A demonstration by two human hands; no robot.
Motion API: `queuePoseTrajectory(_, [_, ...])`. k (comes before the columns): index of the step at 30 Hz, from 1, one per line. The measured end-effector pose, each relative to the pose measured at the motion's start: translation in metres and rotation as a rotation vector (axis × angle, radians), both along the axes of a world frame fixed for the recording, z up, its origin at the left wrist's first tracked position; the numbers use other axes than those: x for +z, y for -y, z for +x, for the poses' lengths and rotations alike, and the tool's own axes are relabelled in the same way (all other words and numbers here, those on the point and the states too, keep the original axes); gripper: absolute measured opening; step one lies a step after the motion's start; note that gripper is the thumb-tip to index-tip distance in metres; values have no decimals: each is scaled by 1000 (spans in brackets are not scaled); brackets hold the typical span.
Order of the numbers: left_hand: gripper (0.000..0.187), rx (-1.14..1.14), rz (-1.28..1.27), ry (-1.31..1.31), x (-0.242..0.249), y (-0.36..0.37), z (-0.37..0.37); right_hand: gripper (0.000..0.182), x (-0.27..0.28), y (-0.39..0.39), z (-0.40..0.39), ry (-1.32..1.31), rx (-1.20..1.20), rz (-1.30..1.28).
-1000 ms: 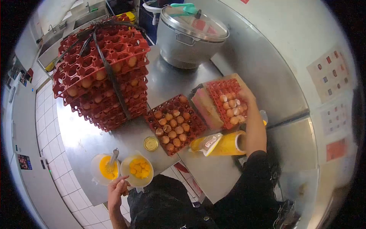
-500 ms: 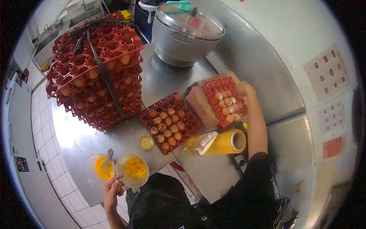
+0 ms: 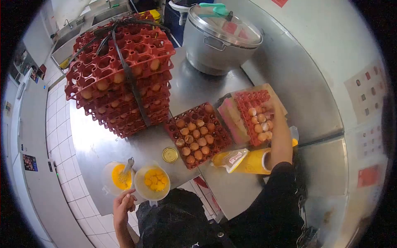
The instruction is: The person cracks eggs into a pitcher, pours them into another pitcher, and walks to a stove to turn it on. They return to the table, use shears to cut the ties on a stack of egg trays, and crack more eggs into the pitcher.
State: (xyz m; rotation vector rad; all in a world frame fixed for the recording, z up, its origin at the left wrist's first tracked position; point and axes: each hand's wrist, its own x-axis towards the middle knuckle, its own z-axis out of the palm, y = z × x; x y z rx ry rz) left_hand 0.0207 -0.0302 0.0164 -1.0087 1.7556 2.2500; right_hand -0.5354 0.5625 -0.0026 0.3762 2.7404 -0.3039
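Observation:
My left hand (image 3: 125, 202) has its fingers curled close to the rim of a pale jug (image 3: 140, 192) with several egg yolks (image 3: 156, 180); I cannot make out what, if anything, is in it. Beside that jug stands another pale container (image 3: 108, 175) with beaten egg and a whisk (image 3: 128, 166). My right hand (image 3: 271, 101), blurred by motion, is over the upper right part of a red tray (image 3: 244, 103) with brown eggs and shells (image 3: 258, 118). Its fingers and anything in them cannot be told apart. A second red tray (image 3: 171, 128) of brown eggs lies between the hands.
A tall strapped stack of red egg trays (image 3: 124, 82) stands at the left. Behind is a big lidded metal pot (image 3: 219, 45). A round lid or tin (image 3: 170, 154) and a yellow roll-like package (image 3: 250, 161) lie on the metal table (image 3: 93, 140).
The view has shifted, so the table's things appear farther right. My right hand has moved slightly down and inward over the right tray, its forearm now covering part of the package. My left hand keeps its curl.

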Motion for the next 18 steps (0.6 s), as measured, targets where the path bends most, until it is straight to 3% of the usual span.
queuePoseTrajectory(18, [35,9,11,5,-6,2,6,48,-16,-29,-19,-29,203,54])
